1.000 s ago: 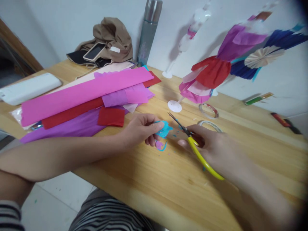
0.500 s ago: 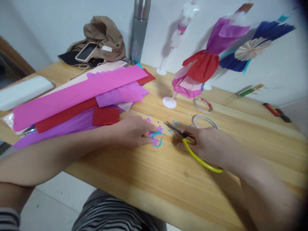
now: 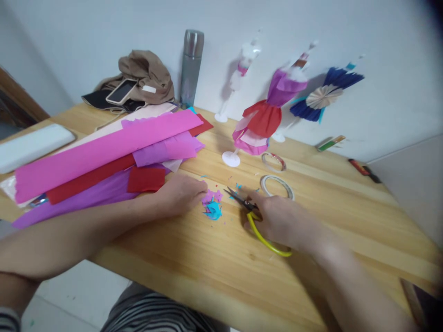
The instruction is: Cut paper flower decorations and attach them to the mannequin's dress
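Note:
My left hand (image 3: 182, 193) rests low over the table with its fingers drawn together. Whether anything is between its fingertips is hidden. Right beside them lie small pink-purple paper flowers (image 3: 216, 196), and a cluster of blue paper pieces (image 3: 213, 211) sits just in front. My right hand (image 3: 284, 214) grips a pair of scissors (image 3: 266, 240) by the yellow handles. The dark blades point left toward the paper pieces and look closed. More blue scraps (image 3: 238, 186) are scattered close to the blade tips.
Crepe paper sheets (image 3: 110, 150) are stacked at left, beside a white case (image 3: 38, 145). Behind are a brown cloth bag (image 3: 148, 76), a phone (image 3: 122, 91) and a flask (image 3: 191, 69). Paper-dressed figures on stands (image 3: 268, 115) stand by the wall. Tape rolls (image 3: 291, 190) lie near my right hand.
My left hand has let go of the blue paper, which now lies on the table by the pink flowers, and has drawn back leftward. The scissors stay in my right hand.

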Available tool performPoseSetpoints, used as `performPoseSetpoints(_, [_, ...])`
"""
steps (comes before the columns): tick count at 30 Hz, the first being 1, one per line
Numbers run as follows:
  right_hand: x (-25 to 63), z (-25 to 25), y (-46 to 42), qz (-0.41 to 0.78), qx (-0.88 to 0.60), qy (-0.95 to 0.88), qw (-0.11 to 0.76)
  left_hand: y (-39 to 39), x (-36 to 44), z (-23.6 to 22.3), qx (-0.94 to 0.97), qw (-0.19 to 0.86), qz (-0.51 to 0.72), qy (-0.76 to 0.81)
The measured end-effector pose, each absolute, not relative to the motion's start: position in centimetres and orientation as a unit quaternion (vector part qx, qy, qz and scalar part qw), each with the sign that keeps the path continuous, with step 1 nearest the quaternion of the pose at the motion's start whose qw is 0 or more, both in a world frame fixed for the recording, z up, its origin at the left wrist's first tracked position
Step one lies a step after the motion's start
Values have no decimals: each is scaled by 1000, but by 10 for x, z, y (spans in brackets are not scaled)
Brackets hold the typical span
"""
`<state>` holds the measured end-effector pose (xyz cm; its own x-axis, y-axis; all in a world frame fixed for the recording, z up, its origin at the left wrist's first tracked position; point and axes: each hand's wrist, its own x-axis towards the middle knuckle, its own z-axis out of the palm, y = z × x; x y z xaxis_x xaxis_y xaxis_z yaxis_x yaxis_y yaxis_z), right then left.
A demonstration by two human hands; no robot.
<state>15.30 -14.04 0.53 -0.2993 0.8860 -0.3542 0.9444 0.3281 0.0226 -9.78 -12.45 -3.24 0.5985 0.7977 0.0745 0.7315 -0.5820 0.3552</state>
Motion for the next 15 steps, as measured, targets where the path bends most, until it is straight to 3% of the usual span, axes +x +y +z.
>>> performPoseSetpoints(15, [144,30,-149,-95,556,809,164,-116,-105,-31,781,291,296,468])
